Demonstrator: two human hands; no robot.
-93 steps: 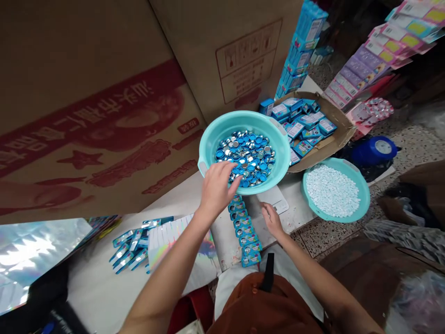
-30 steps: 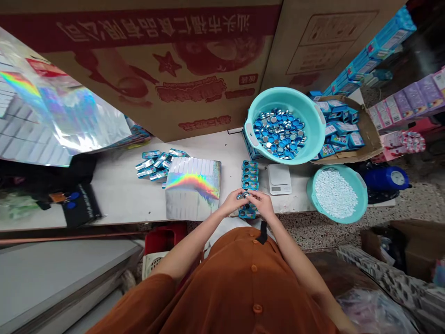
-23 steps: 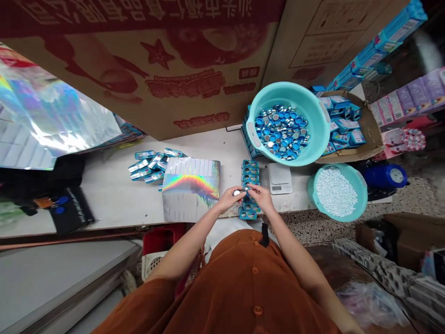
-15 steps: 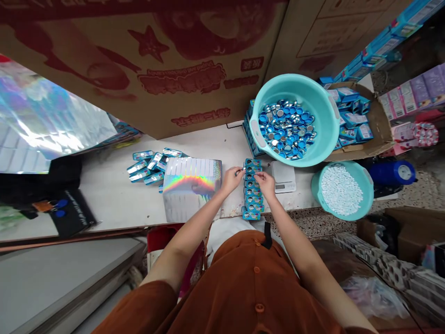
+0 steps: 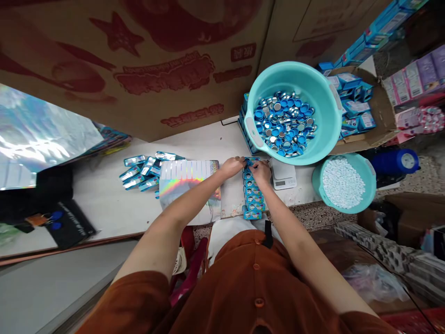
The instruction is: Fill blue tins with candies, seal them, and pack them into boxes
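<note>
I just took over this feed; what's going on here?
A person's left hand and right hand are at the far end of a row of small blue packs on the table. Whether their fingertips hold anything is hidden. A tub of round blue-and-silver caps stands beyond, to the right; a white scale sits beside the right hand.

The card row (image 5: 255, 199) has room leftward; the scale (image 5: 284, 172) crowds rightward.
</note>
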